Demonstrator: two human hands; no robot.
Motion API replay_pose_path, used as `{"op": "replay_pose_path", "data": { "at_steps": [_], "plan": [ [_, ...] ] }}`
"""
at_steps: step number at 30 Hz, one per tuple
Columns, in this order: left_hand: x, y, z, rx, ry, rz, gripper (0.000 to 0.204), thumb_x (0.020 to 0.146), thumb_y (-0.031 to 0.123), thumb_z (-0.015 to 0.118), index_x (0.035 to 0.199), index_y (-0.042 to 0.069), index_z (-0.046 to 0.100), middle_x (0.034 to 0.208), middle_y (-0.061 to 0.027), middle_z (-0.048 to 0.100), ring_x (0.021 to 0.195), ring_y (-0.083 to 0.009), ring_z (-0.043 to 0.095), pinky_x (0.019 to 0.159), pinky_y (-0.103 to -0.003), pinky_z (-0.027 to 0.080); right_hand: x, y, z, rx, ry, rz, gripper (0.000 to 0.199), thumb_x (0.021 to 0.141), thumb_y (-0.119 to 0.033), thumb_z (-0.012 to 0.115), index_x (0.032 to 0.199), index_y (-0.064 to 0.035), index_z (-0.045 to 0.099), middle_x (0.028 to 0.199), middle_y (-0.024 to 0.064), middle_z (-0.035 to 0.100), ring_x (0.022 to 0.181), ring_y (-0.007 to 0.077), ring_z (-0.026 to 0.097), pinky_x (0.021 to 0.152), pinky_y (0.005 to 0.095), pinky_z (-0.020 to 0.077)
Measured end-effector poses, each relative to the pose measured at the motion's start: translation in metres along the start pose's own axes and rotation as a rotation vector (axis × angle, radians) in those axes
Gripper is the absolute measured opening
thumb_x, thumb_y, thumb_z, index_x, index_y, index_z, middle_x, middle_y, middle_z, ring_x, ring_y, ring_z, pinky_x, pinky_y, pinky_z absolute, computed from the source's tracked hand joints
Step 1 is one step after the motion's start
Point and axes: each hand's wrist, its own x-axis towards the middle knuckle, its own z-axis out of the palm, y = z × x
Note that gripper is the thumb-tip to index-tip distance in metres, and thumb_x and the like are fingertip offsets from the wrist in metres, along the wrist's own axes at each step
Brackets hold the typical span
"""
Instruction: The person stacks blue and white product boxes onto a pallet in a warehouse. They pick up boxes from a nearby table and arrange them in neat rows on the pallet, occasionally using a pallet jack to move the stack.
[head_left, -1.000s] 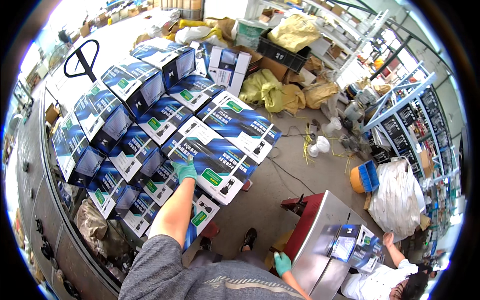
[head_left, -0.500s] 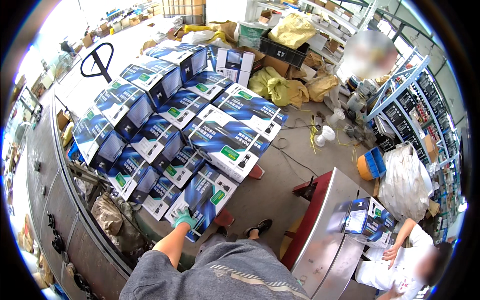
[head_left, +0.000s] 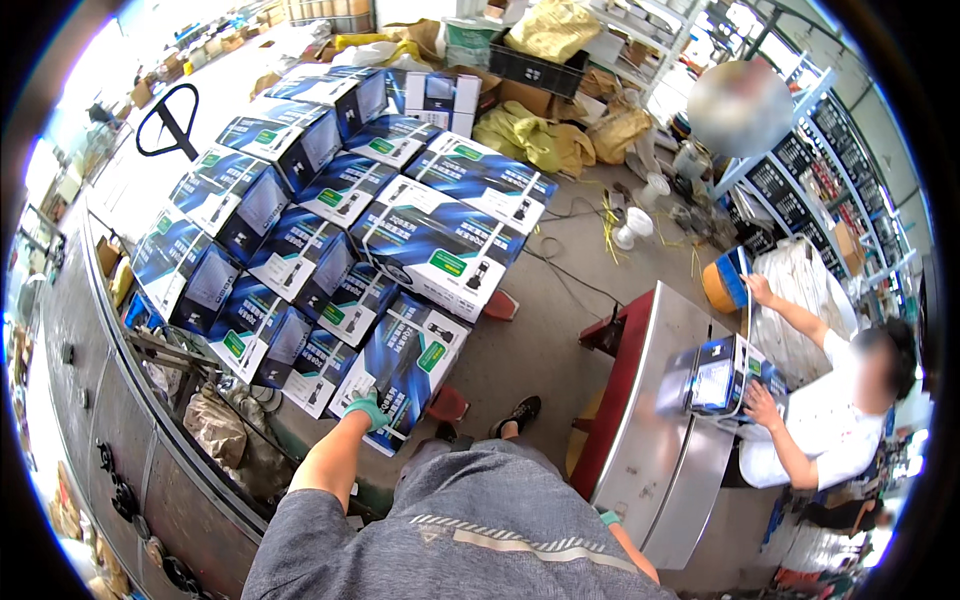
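Observation:
My left hand (head_left: 366,408), in a green glove, lies on the near corner of a blue-and-white carton (head_left: 402,365) with its fingers spread. That carton sits at the front of a stack of similar printed cartons (head_left: 440,245). Of my right hand (head_left: 608,517), only a bit of green glove shows beside my grey shirt, near the steel-topped table (head_left: 640,430); its fingers are hidden. A single carton (head_left: 722,375) of the same kind stands on that table, in front of a co-worker in white.
The co-worker's hand (head_left: 765,405) rests by the carton; the other raises a thin pale strap. Red supports (head_left: 449,404) jut from under the stack. A dark metal bench (head_left: 130,430) runs along my left. Cables (head_left: 570,275) and white spools (head_left: 632,228) lie on the floor.
The view has shifted, and my left hand stays on the near carton. My right glove has come into sight. The co-worker has leaned toward the table, with one arm now stretched out.

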Motion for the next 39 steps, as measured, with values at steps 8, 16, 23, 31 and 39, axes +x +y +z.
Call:
{"op": "replay_pose_path", "data": {
  "at_steps": [8,16,23,31,39],
  "plan": [
    [0.012,-0.01,-0.004,0.12,-0.077,0.013,0.116,0.072,0.051,0.077,0.16,0.013,0.012,0.158,-0.0378,0.014,0.144,-0.0468,0.032,0.117,-0.044,0.034,-0.049,-0.048,-0.028,0.13,-0.069,0.093,0.061,0.09,-0.055,0.067,0.104,0.0037,0.072,0.079,0.0183,0.071,0.061,0.0288,0.068,0.058,0.0428,0.0536],
    [0.052,-0.034,0.012,0.114,-0.092,0.11,0.113,0.075,0.053,0.077,0.157,0.004,0.017,0.151,-0.0374,0.033,0.138,-0.0458,0.042,0.114,-0.041,0.038,-0.043,-0.043,-0.025,0.089,-0.092,0.196,0.067,0.087,-0.065,0.064,0.091,0.0017,0.072,0.075,0.0169,0.07,0.061,0.0277,0.067,0.058,0.042,0.0546],
    [0.1,-0.058,0.03,0.141,-0.102,0.102,0.121,0.074,0.059,0.076,0.16,0.01,0.006,0.154,-0.0398,0.022,0.143,-0.0454,0.034,0.115,-0.041,0.035,-0.043,-0.043,-0.028,0.078,-0.095,0.223,0.072,0.084,-0.069,0.065,0.084,0.0032,0.07,0.075,0.0174,0.068,0.065,0.0298,0.066,0.066,0.0457,0.0528],
    [0.059,-0.035,0.014,0.036,-0.136,0.114,0.11,0.078,0.043,0.078,0.157,0.001,0.014,0.141,-0.0265,0.054,0.13,-0.0382,0.053,0.106,-0.04,0.044,-0.035,-0.039,-0.023,0.103,-0.067,0.208,0.075,0.085,-0.069,0.064,0.084,0.0052,0.071,0.074,0.0173,0.068,0.067,0.0305,0.066,0.069,0.045,0.0528],
    [0.067,-0.037,0.018,0.097,-0.116,0.115,0.11,0.079,0.042,0.077,0.158,0.003,0.012,0.141,-0.0265,0.053,0.129,-0.0375,0.054,0.106,-0.04,0.044,-0.036,-0.038,-0.023,0.112,-0.072,0.23,0.074,0.084,-0.069,0.065,0.08,0.0048,0.07,0.071,0.0171,0.067,0.064,0.0299,0.066,0.066,0.0451,0.053]
  ]
}}
